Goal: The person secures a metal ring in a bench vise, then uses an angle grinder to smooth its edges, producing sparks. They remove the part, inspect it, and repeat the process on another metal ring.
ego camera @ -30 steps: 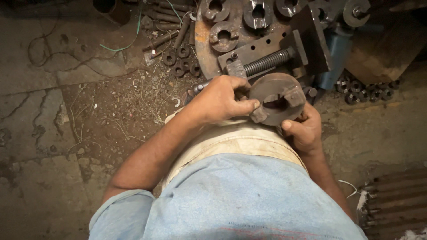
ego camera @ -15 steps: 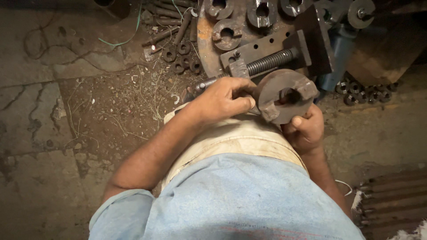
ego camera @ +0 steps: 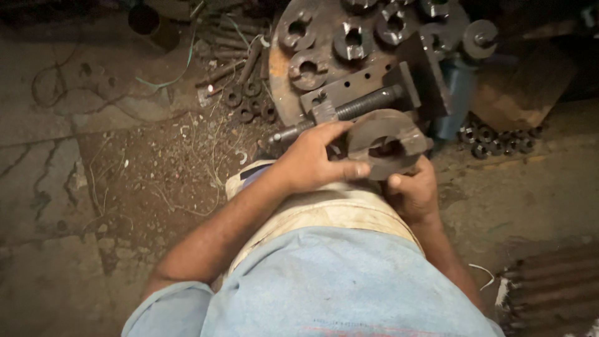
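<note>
I hold a thick round rusty metal part with a centre hole [ego camera: 385, 143] in front of my lap. My left hand [ego camera: 315, 161] grips its left rim, thumb along the lower edge. My right hand [ego camera: 412, 192] supports it from below, fingers curled on the lower right edge. Just beyond the part lies a threaded steel rod [ego camera: 368, 103] on a dark metal bracket [ego camera: 355, 84].
A large round steel plate [ego camera: 284, 87] at the top carries several similar holed parts. Small nuts and rings [ego camera: 249, 103] lie to its left, more [ego camera: 496, 140] to the right. Wire scraps litter the dirt floor [ego camera: 175, 175]. Ribbed bars [ego camera: 552, 287] sit at lower right.
The round part has tilted and risen slightly toward the plate, and my left hand has shifted its grip along the rim. The view has moved a little.
</note>
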